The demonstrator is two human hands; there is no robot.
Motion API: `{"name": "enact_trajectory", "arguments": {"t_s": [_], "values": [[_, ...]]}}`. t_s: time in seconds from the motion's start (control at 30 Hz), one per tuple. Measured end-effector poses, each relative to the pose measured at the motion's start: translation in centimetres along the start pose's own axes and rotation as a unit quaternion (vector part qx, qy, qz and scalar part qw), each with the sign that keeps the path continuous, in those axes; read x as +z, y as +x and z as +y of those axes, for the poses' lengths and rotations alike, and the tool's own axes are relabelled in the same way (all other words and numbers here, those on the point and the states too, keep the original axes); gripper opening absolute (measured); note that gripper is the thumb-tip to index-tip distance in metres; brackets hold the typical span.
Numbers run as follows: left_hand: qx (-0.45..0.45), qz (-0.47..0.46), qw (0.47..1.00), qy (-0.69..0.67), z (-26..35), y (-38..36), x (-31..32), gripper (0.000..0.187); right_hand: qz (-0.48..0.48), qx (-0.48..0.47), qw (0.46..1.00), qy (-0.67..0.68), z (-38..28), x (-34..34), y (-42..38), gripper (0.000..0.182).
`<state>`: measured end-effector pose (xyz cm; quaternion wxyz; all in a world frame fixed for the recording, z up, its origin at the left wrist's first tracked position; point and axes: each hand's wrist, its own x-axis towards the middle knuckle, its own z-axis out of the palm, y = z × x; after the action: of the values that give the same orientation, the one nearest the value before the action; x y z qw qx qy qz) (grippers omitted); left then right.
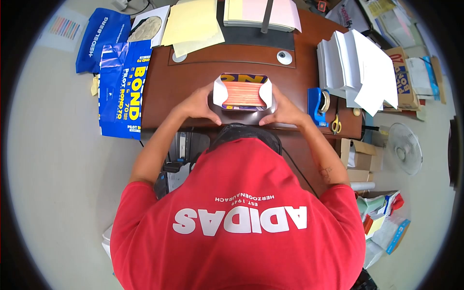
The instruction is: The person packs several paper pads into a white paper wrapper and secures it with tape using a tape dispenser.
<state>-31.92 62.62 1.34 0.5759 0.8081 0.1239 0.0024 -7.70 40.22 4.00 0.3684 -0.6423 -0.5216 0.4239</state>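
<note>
A bundle of reddish-orange slips stands in front of me on the desk, edges upward. It is partly wrapped in a printed blue-and-yellow paper wrapper, whose white inner side shows as folded flaps at both ends. My left hand curves round the left end, thumb toward me. Round the right end curves my right hand, its thumb also on the near side. The far fingers of both hands are partly hidden by the wrapper. Beneath the bundle lies a grey, shiny surface.
Blue Pilot Bond wrappers hang over the desk's left edge. To the right are a blue tape dispenser, yellow-handled scissors and a tall white paper stack. Yellow sheets and a pink-topped paper stack lie at the back.
</note>
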Motion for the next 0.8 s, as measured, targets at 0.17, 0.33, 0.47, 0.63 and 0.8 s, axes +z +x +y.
{"name": "enact_trajectory", "arguments": {"t_s": [0.17,0.33,0.47,0.63,0.8], "values": [[-0.052,0.161,0.985,0.045,-3.1,1.4,5.6,0.078,0.079,0.020,0.997,0.003,7.7,5.1,2.2,0.084],[0.011,0.211,0.972,0.106,-1.5,1.2,6.7,0.080,0.130,-0.083,0.988,-0.008,4.8,5.0,2.2,0.074],[0.135,0.268,0.954,-0.005,2.4,0.9,6.8,0.094,0.152,-0.098,0.983,-0.038,4.4,3.9,1.6,0.087],[0.143,0.251,0.957,-0.015,4.6,0.3,5.4,0.080,0.186,-0.136,0.971,-0.069,-0.2,2.6,0.6,0.087],[0.106,0.188,0.976,0.007,4.5,-0.6,3.3,0.074,0.103,-0.061,0.992,-0.035,-2.1,0.8,0.2,0.083]]}}
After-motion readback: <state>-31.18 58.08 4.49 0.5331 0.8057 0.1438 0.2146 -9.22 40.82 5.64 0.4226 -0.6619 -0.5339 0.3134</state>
